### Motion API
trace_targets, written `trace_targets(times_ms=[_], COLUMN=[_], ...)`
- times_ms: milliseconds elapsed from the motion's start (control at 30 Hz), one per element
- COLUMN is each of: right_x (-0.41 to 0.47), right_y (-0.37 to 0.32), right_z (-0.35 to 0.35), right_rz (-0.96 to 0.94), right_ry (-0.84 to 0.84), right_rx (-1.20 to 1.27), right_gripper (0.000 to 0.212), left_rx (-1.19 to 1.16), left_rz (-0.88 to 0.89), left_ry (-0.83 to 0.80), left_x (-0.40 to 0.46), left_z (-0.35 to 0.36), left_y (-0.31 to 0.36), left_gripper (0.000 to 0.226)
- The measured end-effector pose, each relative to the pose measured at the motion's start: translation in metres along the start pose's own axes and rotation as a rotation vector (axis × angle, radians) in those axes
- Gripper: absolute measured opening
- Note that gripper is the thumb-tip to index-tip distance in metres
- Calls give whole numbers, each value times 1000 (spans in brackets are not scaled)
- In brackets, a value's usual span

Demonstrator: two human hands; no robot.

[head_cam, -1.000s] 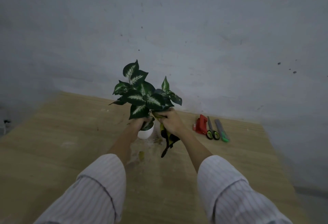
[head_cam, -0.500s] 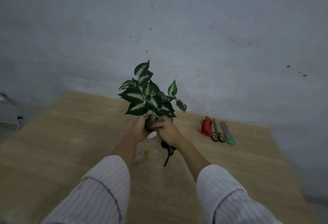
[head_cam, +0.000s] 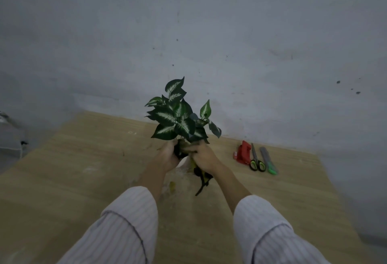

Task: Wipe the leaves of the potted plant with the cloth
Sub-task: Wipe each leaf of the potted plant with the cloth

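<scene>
gripping potted plant (head_cam: 180, 117) base: left hand (head_cam: 167, 157) closed | right hand (head_cam: 204, 158) clutching cloth (head_cam: 201, 176), just beside

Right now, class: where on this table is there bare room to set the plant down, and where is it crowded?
Bare: the table's left half, left of the left hand. Crowded: the far right, with red tool, scissors and cutter lying side by side.

The potted plant (head_cam: 180, 117) stands roughly upright near the middle of the scene, its dark green leaves marked with white centres fanning up and out. Its white pot (head_cam: 183, 161) is mostly hidden; only a sliver shows. The cloth (head_cam: 200, 176), yellow and black, hangs crumpled just right of the pot, trailing nearward.
</scene>
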State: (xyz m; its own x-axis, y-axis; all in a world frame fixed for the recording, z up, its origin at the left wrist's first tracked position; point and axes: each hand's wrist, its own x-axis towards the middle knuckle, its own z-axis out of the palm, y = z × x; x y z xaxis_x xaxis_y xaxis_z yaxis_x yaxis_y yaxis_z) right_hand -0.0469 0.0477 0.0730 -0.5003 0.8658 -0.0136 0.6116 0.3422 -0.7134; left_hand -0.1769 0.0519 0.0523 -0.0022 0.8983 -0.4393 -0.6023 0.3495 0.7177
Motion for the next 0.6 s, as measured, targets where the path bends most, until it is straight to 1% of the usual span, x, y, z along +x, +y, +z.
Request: trace_targets(times_ms=[33,100,133,167,233,267,300,333,400,433,500,600], right_x=[-4,-9,-9,-8,1,5,9,11,8,2,-7,-9], right_y=[1,0,-1,-2,0,-1,0,-3,-7,-10,-11,-7], right_z=[-2,-9,-13,-15,-17,-16,-13,-10,-3,-3,-4,-17], right_rz=[7,62,84,88,56,52,48,40,-7,-34,-48,44], right_ry=[-54,-152,-170,-135,63,131,157,142,89,69,-46,-227], right_rx=[17,130,138,136,129,100,54,7,-41,-32,-40,26], right_gripper=[34,30,30,31,33,34,36,39,42,41,36,35], left_rx=[-20,-36,-58,-94,-95,-100,-113,-117,-67,-54,-22,-35], left_rz=[-22,-56,-43,-23,16,23,33,52,91,102,61,-4], left_ry=[19,65,79,75,76,58,16,-27,-47,-37,15,61], left_x=[1,1,2,5,7,8,9,6,5,4,6,8], left_z=[-1,-2,-3,-4,-2,-1,1,5,7,7,2,-3], left_y=[-2,-8,-11,-11,-10,-9,-9,-7,-5,-5,-5,-13], left_gripper=[36,38,37,36,31,29,29,28,27,27,30,33])
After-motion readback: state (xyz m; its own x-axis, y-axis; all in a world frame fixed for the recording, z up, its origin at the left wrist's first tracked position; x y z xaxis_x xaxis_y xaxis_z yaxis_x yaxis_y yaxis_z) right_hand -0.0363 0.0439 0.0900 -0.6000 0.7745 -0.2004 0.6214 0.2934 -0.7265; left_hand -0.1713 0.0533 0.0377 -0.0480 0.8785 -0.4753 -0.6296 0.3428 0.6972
